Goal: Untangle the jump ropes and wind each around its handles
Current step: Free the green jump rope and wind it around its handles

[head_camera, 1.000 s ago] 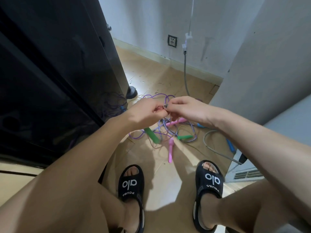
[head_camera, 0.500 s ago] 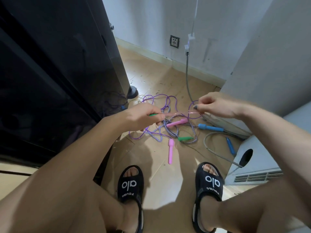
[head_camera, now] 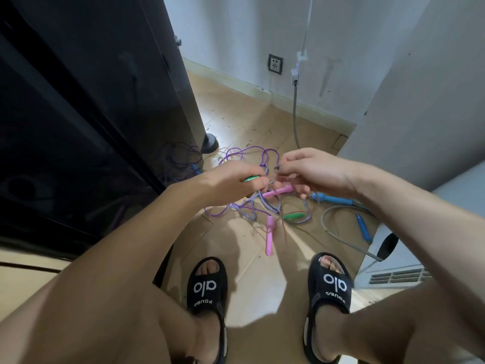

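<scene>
A black cabinet [head_camera: 78, 114] fills the frame's left. Mid-frame on the wooden floor [head_camera: 249, 119], the tangled jump ropes [head_camera: 252, 206] lie. Above them, the left hand [head_camera: 231, 183] has its fingers clamped on a green handle [head_camera: 251, 178]; the right hand [head_camera: 312, 174] pinches a thin rope strand.

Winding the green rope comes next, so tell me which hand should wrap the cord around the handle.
Right. The left hand already grips the green handle, so it likely serves best as the anchor; the right hand pinches thin cord beside it, free to loop.
</scene>
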Demonstrator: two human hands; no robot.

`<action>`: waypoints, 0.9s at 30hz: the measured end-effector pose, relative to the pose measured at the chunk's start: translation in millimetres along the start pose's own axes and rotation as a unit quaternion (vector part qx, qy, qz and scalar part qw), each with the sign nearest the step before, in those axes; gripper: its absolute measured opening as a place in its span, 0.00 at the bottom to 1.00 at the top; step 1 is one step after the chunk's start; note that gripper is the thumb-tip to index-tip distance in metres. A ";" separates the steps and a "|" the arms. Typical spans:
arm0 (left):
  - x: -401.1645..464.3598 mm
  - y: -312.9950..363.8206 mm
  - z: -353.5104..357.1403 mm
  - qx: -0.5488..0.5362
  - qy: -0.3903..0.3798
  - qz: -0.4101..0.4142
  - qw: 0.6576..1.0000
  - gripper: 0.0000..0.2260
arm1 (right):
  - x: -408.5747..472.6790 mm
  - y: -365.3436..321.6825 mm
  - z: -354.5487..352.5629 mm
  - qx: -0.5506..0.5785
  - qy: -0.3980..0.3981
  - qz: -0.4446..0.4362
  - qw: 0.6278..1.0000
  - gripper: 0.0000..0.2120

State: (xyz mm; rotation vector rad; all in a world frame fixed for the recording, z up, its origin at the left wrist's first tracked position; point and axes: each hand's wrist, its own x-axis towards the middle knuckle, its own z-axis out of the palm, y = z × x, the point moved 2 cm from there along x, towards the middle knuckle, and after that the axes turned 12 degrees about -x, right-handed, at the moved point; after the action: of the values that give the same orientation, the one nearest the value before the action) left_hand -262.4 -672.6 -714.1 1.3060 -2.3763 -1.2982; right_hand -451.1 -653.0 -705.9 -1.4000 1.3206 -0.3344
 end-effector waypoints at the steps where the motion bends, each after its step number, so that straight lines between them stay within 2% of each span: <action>1: 0.0 -0.3 -0.3 0.004 0.001 0.002 1.000 0.15 | -0.1 -1.7 4.0 0.017 -0.005 0.013 1.000 0.03; 3: -0.2 0.6 -1.3 0.000 0.007 0.007 1.000 0.14 | 2.1 -1.9 7.5 0.053 -0.013 0.029 0.998 0.12; 5: -0.5 3.8 -2.3 -0.004 0.016 0.016 1.000 0.13 | 4.3 -1.8 8.7 0.074 -0.038 0.032 0.996 0.16; 8: -1.8 7.5 -5.2 -0.007 0.022 0.025 0.999 0.13 | 3.5 -1.5 10.1 0.065 -0.083 0.039 0.994 0.12; 13: -8.2 1.5 -15.0 -0.032 0.023 0.006 0.999 0.13 | 3.1 8.4 -2.6 0.027 -0.050 0.068 0.996 0.11; 15: -11.6 -0.3 -20.6 -0.053 0.023 0.013 0.998 0.13 | 2.6 16.4 -11.2 -0.035 -0.046 0.069 0.996 0.11; 17: -14.8 -3.0 -25.4 -0.068 0.019 0.016 0.997 0.13 | 0.5 26.1 -24.4 -0.143 -0.025 0.057 0.988 0.13; 19: -16.4 -4.6 -26.6 -0.052 0.017 0.010 0.998 0.14 | -0.9 38.3 -44.5 -0.204 0.042 0.063 0.976 0.17; 21: -15.6 -4.5 -24.2 -0.023 0.018 0.001 1.000 0.14 | 2.0 54.6 -69.6 -0.285 0.141 0.092 0.944 0.18; 22: -14.5 -4.1 -22.4 -0.006 0.020 -0.005 1.000 0.14 | 1.2 60.5 -77.3 -0.343 0.163 0.132 0.916 0.18; 24: -11.7 -2.0 -18.3 0.023 0.018 -0.014 0.999 0.14 | 5.5 71.3 -76.9 -0.432 0.152 0.185 0.869 0.17; 25: -10.3 -0.1 -16.0 0.031 0.015 -0.015 0.999 0.14 | 7.8 69.0 -67.9 -0.450 0.133 0.174 0.866 0.17; 26: -9.2 2.1 -13.7 0.034 0.015 -0.012 0.999 0.14 | 6.0 55.3 -52.4 -0.419 0.112 0.143 0.890 0.17; 27: -8.6 5.1 -11.6 0.033 0.016 -0.008 0.999 0.14 | 7.2 41.6 -36.0 -0.333 0.093 0.094 0.933 0.16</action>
State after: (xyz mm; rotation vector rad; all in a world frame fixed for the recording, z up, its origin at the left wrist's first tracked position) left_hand -254.8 -672.2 -700.8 1.3550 -2.4109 -1.2028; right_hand -498.4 -666.5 -731.5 -1.8052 1.8127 0.1379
